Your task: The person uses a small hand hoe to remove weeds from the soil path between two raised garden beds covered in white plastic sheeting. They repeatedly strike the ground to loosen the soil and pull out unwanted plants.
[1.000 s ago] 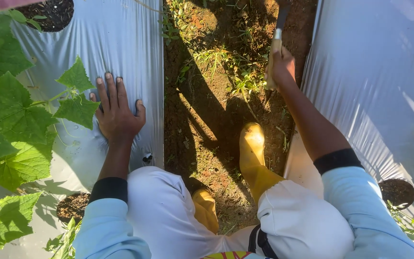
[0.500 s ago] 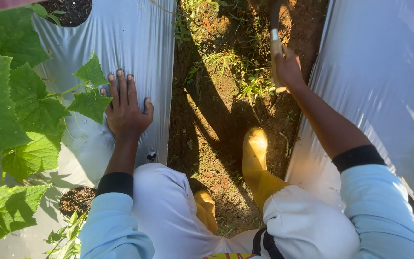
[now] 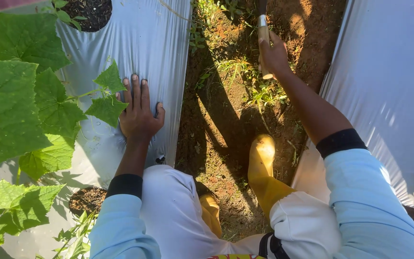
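My left hand rests flat, fingers spread, on the silver plastic mulch sheet of the left bed, beside green cucumber-like leaves. My right hand is closed around the pale wooden handle of a tool whose dark head runs out of view at the top. It hovers over small green weeds in the brown soil furrow. My yellow rubber boots stand in the furrow.
A second silver mulch sheet covers the bed on the right. Round planting holes with dark soil show at top left and lower left. Large leaves crowd the left edge.
The view has shifted, so the beds and hands sit further right in the frame. My right hand with the tool has moved up and forward over the weeds. My left hand stays pressed on the plastic.
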